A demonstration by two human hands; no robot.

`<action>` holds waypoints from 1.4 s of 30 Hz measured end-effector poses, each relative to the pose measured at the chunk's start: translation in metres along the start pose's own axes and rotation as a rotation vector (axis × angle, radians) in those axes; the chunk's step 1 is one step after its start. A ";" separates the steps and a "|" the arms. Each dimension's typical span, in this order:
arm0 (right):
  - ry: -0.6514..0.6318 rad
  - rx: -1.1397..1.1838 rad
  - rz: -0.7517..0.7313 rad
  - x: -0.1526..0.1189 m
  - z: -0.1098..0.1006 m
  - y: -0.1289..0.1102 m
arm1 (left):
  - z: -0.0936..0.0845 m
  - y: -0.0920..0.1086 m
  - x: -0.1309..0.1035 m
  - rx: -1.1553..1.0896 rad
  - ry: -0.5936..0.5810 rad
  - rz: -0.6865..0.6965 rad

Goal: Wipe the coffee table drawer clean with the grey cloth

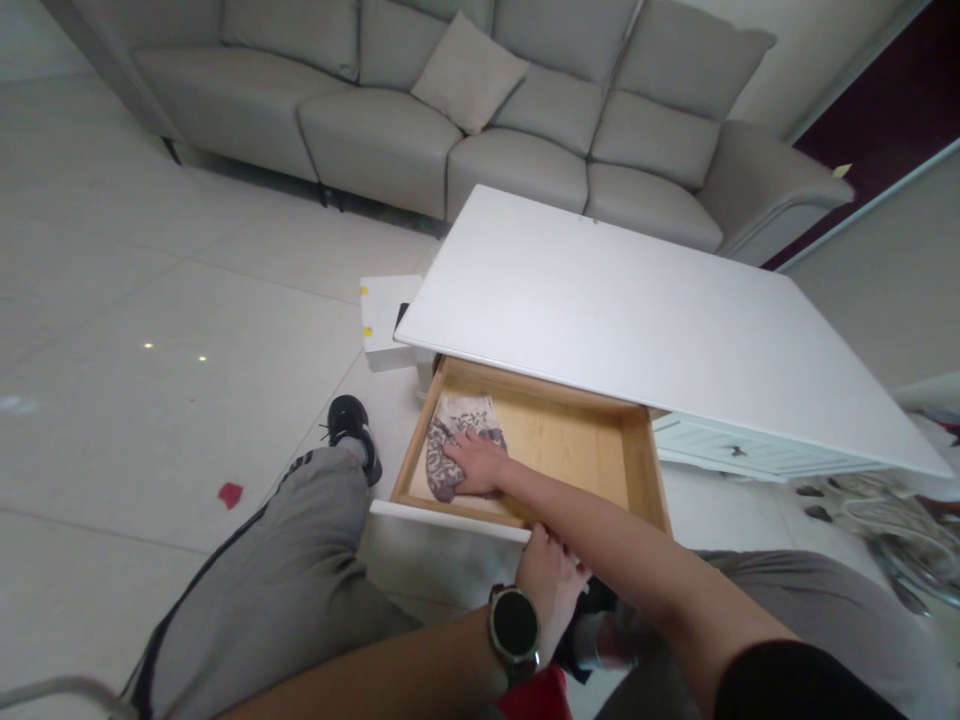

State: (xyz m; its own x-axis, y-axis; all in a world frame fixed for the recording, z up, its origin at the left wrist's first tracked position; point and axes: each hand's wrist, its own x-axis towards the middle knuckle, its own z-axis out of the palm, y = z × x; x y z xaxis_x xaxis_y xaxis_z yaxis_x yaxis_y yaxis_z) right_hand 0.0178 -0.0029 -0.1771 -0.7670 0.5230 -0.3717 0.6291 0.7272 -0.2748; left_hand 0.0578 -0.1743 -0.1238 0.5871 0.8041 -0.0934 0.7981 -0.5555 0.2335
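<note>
A pulled-out wooden drawer (574,440) with a white front sticks out from the white coffee table (637,310). Inside it, at the left end, lies a folded patterned cloth (442,470) in grey-brown and cream. My right hand (480,462) reaches across and lies flat on the cloth, fingers spread. Beneath my right forearm, my left hand (551,575), with a watch (514,628) on the wrist, is at the top edge of the drawer front, its fingers bent over it. Part of that grip is hidden.
A grey sofa (382,130) with a beige cushion (470,72) runs behind the table. A white box (390,350) stands at the table's left end. Something red (230,494) lies on the tiled floor. My legs straddle the drawer. A second drawer (757,450) is closed.
</note>
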 end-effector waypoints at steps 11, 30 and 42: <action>0.027 -0.003 0.323 -0.134 0.013 0.112 | -0.023 -0.014 -0.006 -0.035 0.010 0.068; -0.087 0.028 0.670 -0.178 0.028 0.140 | -0.014 -0.014 -0.007 0.009 0.083 0.063; 0.006 -0.031 0.464 -0.042 -0.013 0.074 | -0.017 -0.012 -0.009 -0.029 -0.003 0.040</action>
State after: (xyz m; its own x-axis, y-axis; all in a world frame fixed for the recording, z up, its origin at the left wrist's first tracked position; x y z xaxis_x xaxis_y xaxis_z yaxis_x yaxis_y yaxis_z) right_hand 0.0951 0.0346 -0.1698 -0.4065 0.7985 -0.4441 0.9017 0.4290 -0.0539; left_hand 0.0409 -0.1716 -0.1090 0.6192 0.7805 -0.0862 0.7695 -0.5813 0.2646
